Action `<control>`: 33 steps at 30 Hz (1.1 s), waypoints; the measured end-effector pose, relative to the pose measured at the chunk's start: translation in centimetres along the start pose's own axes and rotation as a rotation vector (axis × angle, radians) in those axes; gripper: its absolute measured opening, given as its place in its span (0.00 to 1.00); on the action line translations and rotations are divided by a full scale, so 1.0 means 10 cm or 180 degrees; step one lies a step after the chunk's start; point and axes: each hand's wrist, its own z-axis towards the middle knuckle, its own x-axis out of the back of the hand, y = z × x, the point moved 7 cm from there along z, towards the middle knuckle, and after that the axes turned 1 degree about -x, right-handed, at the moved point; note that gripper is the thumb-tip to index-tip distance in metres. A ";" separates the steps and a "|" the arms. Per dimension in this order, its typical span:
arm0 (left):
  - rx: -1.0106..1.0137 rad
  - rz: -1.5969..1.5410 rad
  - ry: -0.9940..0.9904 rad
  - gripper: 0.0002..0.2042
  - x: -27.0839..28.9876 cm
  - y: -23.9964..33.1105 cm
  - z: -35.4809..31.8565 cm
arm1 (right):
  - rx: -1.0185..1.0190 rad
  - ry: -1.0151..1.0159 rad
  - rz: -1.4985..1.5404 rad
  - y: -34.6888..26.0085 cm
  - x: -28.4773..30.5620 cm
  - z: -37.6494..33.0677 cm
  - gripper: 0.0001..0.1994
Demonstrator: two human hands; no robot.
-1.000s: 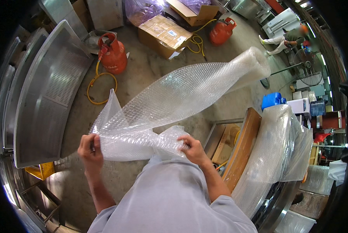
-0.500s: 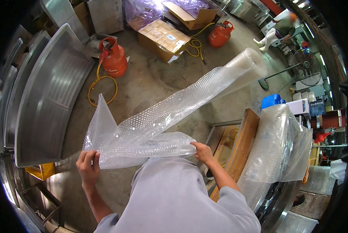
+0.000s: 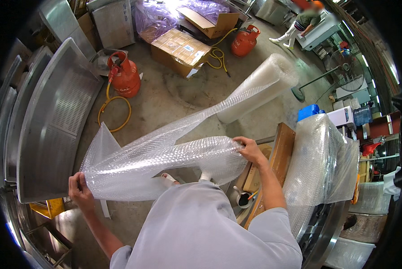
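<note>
A long sheet of clear bubble wrap [image 3: 165, 157] stretches across in front of me, held between my two hands. My left hand [image 3: 80, 188] is closed on its left end, and my right hand [image 3: 250, 150] grips its right edge. Beyond my hands, the sheet runs back as a twisted band to a thick bubble wrap roll [image 3: 259, 92] standing on the floor. One corner of the sheet sticks up in a point near my left hand. The layers overlap, so I cannot tell exactly how they are folded.
Red gas cylinders [image 3: 125, 76] with yellow hoses and a cardboard box [image 3: 178, 51] stand beyond. Metal panels [image 3: 53, 121] lean at left. At right are a brown beam [image 3: 279, 157] and a bubble-wrapped object [image 3: 315, 161]. A person [image 3: 304, 24] walks near a fan [image 3: 346, 71].
My hands have moved farther apart, the left one leftward, the right one rightward and up. The sheet between them is spread wider. In the background, the person has shifted left.
</note>
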 end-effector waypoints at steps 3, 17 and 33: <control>0.0162 -0.0077 0.0037 0.09 0.03 -0.04 0.03 | 0.0405 -0.0464 -0.0898 0.28 0.10 -0.13 0.18; 0.0405 0.0230 0.0135 0.09 0.37 -0.28 -0.29 | 0.0546 0.0928 -0.1589 0.89 0.93 0.81 0.12; 0.0833 0.0900 0.0303 0.13 0.61 -0.42 -0.65 | 0.1771 0.0732 -0.2244 0.54 1.74 1.62 0.11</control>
